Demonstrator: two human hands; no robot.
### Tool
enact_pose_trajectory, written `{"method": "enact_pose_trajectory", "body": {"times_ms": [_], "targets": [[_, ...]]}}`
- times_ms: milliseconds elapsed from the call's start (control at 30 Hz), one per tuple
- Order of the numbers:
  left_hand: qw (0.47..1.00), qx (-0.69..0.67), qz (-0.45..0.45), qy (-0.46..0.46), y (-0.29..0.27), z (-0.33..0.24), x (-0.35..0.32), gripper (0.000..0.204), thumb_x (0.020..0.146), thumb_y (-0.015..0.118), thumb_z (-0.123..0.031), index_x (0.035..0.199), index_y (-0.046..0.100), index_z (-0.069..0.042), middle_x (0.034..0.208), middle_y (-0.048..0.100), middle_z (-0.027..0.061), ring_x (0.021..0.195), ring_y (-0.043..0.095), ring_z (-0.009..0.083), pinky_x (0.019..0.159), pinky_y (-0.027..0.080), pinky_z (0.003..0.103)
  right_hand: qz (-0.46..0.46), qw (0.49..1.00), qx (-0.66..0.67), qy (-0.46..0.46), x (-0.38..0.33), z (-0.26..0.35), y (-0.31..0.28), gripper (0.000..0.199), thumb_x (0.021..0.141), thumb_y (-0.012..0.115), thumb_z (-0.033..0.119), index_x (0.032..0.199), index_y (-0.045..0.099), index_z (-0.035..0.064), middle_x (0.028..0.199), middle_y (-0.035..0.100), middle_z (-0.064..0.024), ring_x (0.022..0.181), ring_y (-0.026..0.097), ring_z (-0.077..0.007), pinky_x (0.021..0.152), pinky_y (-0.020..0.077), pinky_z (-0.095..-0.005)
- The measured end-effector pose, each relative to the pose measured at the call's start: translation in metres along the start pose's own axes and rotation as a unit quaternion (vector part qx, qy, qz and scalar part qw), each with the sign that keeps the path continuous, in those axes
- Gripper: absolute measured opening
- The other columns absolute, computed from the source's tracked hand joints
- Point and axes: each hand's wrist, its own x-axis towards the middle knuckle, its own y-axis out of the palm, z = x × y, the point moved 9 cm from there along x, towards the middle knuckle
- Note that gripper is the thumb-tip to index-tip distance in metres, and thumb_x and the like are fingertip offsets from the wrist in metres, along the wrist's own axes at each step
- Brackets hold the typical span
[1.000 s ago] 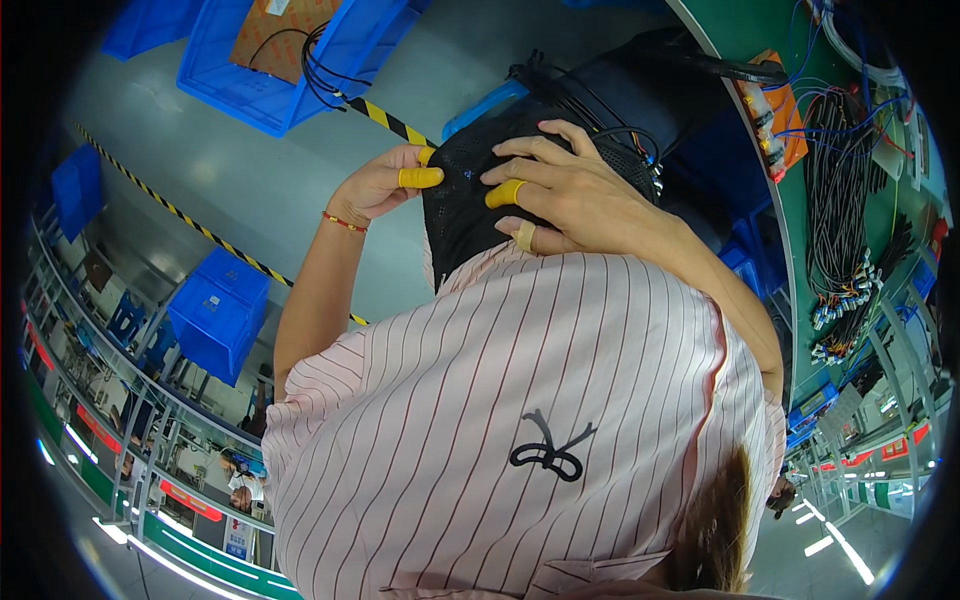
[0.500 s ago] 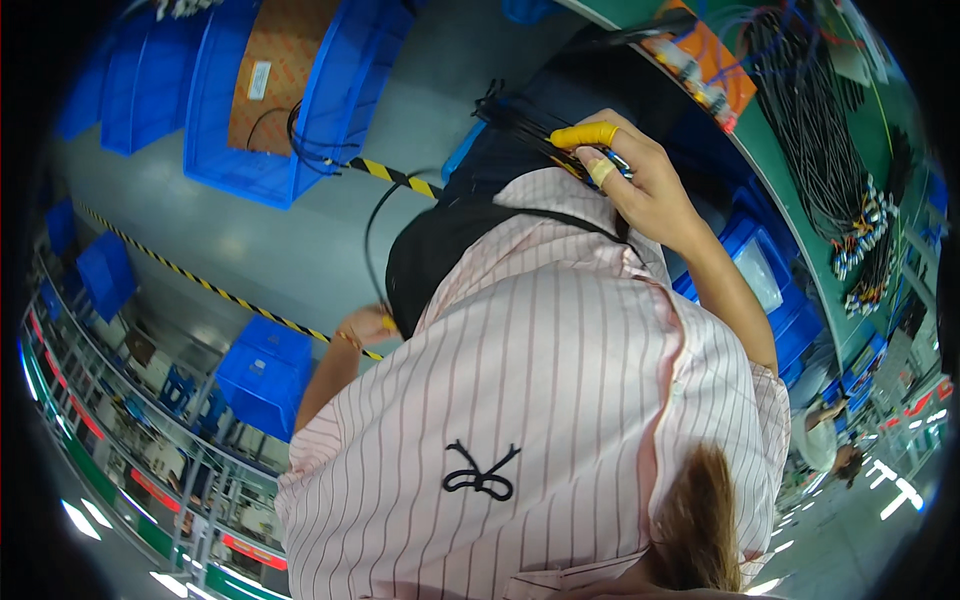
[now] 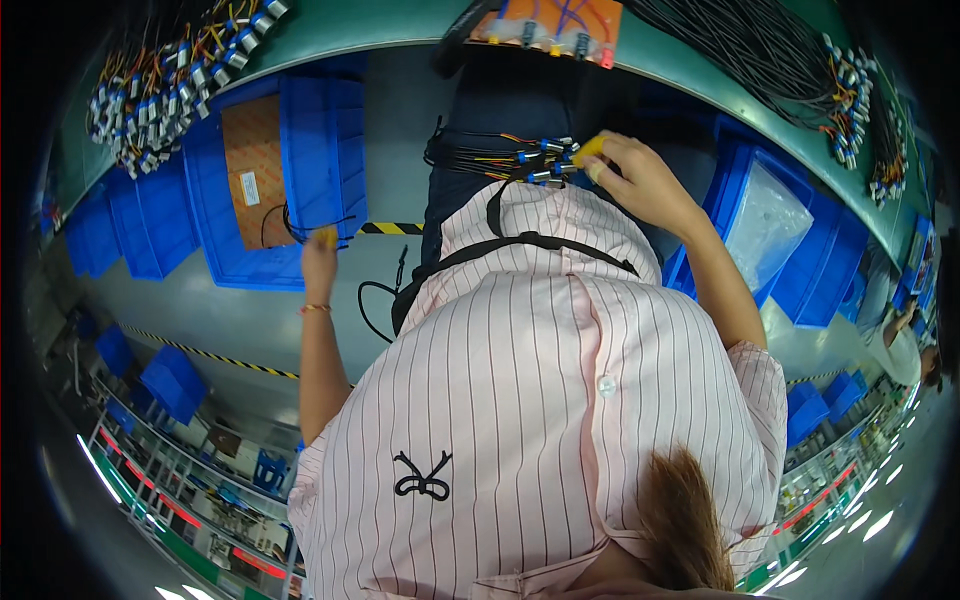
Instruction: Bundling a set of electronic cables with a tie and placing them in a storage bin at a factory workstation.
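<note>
While the leads [image 3: 480, 158] lie across the lap [image 3: 510, 100], the right hand [image 3: 640, 182] has its fingers curled at their plugs [image 3: 553, 146] (yellow covers [image 3: 592, 150] and all), though whether they pinch or merely rest there I cannot tell. Out to the side, the left hand [image 3: 320, 255] is at a black cable [image 3: 288, 224] by the blue crate [image 3: 230, 270]; its fingers are too small and blurred to say if they have closed. For good handling, I judge, the cable is best taken by its jacket, near the middle of the loop, and drawn past the rim without a sharp bend, while light pressure holds the plugs level so the leads neither fan out nor slip.
</note>
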Motion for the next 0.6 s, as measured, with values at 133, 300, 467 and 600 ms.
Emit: {"method": "enact_pose_trajectory", "body": {"times_ms": [133, 300, 467, 600], "targets": [[0.965, -0.171, 0.134, 0.147, -0.025, -0.213, 0.0, 0.02, 0.096, 0.055, -0.011, 0.109, 0.067, -0.001, 0.101, 0.07, 0.0081, 0.091, 0.064, 0.0157, 0.075, 0.049, 0.031, 0.048, 0.988, 0.054, 0.135, -0.068, -0.019, 0.002, 0.032, 0.095, 0.052, 0.025, 0.103, 0.062, -0.0042, 0.094, 0.062, -0.0181, 0.091, 0.06, -0.0324, 0.084, 0.0459, -0.0371], [0.933, -0.023, 0.321, 0.163, 0.031, -0.269, -0.056, 0.029, 0.096, 0.058, -0.022, 0.113, 0.063, 0.0, 0.102, 0.068, 0.0106, 0.089, 0.063, 0.0172, 0.079, 0.048, 0.029, -0.128, 0.914, 0.225, 0.314, -0.167, -0.061, 0.041, 0.043, 0.101, 0.045, 0.034, 0.119, 0.059, -0.002, 0.113, 0.062, -0.019, 0.106, 0.058, -0.0264, 0.094, 0.0419, -0.0305], [0.908, -0.155, 0.38, -0.079, 0.028, -0.238, -0.09, 0.03, 0.097, 0.057, -0.022, 0.113, 0.06, 0.003, 0.105, 0.064, 0.0102, 0.094, 0.06, 0.0163, 0.084, 0.046, 0.028, -0.284, 0.813, 0.289, 0.418, -0.213, -0.081, 0.065, 0.038, 0.102, 0.044, 0.03, 0.117, 0.062, -0.0001, 0.107, 0.063, -0.012, 0.1, 0.055, -0.0193, 0.093, 0.04, -0.0289], [0.878, -0.296, 0.373, -0.056, 0.036, -0.232, -0.106, 0.024, 0.095, 0.058, -0.016, 0.113, 0.061, 0.001, 0.105, 0.064, 0.007, 0.097, 0.057, 0.011, 0.086, 0.044, 0.023, -0.313, 0.811, 0.301, 0.392, -0.238, -0.111, 0.082, 0.037, 0.102, 0.044, 0.03, 0.113, 0.063, -0.0002, 0.102, 0.065, -0.011, 0.097, 0.056, -0.0193, 0.091, 0.041, -0.0284]]}}
